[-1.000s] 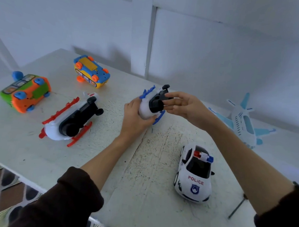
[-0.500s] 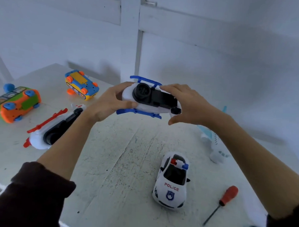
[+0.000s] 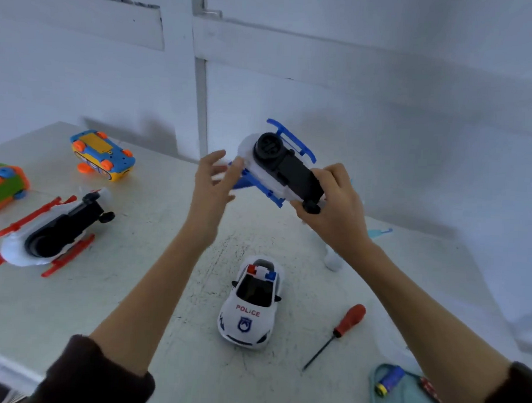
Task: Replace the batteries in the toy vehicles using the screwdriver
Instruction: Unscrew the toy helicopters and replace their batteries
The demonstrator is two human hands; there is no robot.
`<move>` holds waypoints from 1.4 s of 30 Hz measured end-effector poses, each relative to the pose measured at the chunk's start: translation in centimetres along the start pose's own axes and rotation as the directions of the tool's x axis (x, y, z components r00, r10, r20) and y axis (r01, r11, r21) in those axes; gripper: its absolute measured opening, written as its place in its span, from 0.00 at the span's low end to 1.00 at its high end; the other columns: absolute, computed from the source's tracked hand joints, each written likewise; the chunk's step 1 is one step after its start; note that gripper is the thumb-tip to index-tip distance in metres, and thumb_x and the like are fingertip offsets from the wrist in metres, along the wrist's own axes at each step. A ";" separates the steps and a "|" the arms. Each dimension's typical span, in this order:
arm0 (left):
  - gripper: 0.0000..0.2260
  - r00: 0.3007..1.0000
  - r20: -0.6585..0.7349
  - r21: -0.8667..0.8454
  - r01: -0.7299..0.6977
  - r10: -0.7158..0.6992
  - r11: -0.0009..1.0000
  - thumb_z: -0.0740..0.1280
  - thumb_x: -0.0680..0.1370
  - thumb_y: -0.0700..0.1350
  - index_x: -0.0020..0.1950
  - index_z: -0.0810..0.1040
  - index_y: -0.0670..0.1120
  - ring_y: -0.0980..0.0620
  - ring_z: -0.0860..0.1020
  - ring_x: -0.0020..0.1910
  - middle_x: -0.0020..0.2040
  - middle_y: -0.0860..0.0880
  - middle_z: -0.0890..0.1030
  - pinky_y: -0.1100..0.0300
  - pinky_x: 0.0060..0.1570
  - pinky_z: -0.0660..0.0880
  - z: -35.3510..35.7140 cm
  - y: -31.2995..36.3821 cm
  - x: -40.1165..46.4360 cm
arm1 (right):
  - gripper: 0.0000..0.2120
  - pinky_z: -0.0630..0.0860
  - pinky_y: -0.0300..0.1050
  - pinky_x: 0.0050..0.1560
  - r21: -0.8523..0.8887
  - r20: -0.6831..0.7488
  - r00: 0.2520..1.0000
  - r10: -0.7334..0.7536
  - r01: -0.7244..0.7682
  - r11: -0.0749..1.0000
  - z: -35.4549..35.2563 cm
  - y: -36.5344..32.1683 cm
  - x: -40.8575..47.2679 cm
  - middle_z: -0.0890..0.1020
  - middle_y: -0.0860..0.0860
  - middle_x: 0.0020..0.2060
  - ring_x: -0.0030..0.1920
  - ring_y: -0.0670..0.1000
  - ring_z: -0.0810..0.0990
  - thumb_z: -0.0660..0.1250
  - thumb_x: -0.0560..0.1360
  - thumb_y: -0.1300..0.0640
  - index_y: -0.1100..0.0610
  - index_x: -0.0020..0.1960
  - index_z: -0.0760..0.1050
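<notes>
Blue-skidded toy helicopter [image 3: 278,168], belly up, clamped in the right hand [image 3: 334,210]; left hand [image 3: 212,183] spread beside it.

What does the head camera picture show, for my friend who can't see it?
A person's right hand holds a blue-and-white toy helicopter upside down above a white table, the left hand open beside it. A police car and a red screwdriver lie below.
</notes>
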State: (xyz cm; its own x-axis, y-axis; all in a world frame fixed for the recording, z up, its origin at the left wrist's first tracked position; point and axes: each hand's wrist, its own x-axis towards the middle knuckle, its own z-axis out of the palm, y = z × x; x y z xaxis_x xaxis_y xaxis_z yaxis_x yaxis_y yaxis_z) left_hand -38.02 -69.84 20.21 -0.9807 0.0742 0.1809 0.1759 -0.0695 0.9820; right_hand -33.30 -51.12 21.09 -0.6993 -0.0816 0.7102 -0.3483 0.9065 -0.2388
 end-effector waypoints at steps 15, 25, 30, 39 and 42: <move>0.19 0.982 0.167 -0.366 0.146 -0.090 0.919 0.64 0.78 0.47 0.67 0.65 0.47 0.46 0.83 0.51 0.55 0.45 0.80 0.47 0.48 0.81 8.2 0.1 -4.0 | 0.23 0.77 0.34 0.41 0.363 0.188 0.982 -0.009 -0.061 0.930 -4.1 2.2 -3.7 0.73 0.55 0.51 0.46 0.46 0.72 0.69 0.67 0.55 0.62 0.58 0.70; 0.28 0.922 0.382 -0.180 0.143 -0.065 0.973 0.67 0.71 0.52 0.70 0.66 0.47 0.47 0.81 0.55 0.59 0.45 0.80 0.53 0.49 0.80 9.1 0.9 -6.0 | 0.33 0.79 0.45 0.51 0.722 0.465 0.872 0.152 -0.473 0.505 -7.7 2.9 -1.9 0.68 0.39 0.62 0.58 0.48 0.77 0.64 0.76 0.57 0.42 0.73 0.50; 0.27 0.906 0.414 -0.115 0.153 -0.092 0.982 0.65 0.74 0.55 0.71 0.65 0.46 0.48 0.81 0.56 0.60 0.44 0.79 0.56 0.49 0.79 9.3 0.7 -7.3 | 0.28 0.80 0.45 0.44 0.748 0.493 0.862 0.115 -0.488 0.451 -8.1 3.1 -2.7 0.70 0.46 0.63 0.55 0.49 0.79 0.62 0.77 0.59 0.41 0.70 0.55; 0.42 0.935 0.353 0.029 -0.042 0.029 0.999 0.69 0.71 0.55 0.72 0.40 0.65 0.57 0.80 0.56 0.67 0.44 0.72 0.63 0.55 0.77 10.3 -0.5 -11.8 | 0.23 0.80 0.56 0.49 0.788 0.476 0.848 0.232 -0.528 0.317 -7.9 3.2 -3.9 0.72 0.48 0.62 0.56 0.52 0.79 0.62 0.77 0.58 0.47 0.69 0.60; 0.46 0.944 0.316 0.080 -0.130 0.099 0.988 0.72 0.67 0.58 0.72 0.41 0.69 0.57 0.76 0.62 0.69 0.47 0.68 0.60 0.58 0.75 10.6 -1.0 -13.1 | 0.23 0.80 0.55 0.49 0.782 0.492 0.839 0.231 -0.543 0.305 -7.8 3.0 -4.5 0.71 0.49 0.64 0.56 0.52 0.79 0.62 0.77 0.57 0.47 0.69 0.60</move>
State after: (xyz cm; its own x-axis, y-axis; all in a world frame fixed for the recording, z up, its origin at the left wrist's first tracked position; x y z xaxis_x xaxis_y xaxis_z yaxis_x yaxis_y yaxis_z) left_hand -24.49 -60.16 17.42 -0.8812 0.3772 0.2848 0.3079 0.0009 0.9514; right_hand -26.31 -44.77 22.35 -0.9746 -0.0627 0.2148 -0.2150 -0.0032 -0.9766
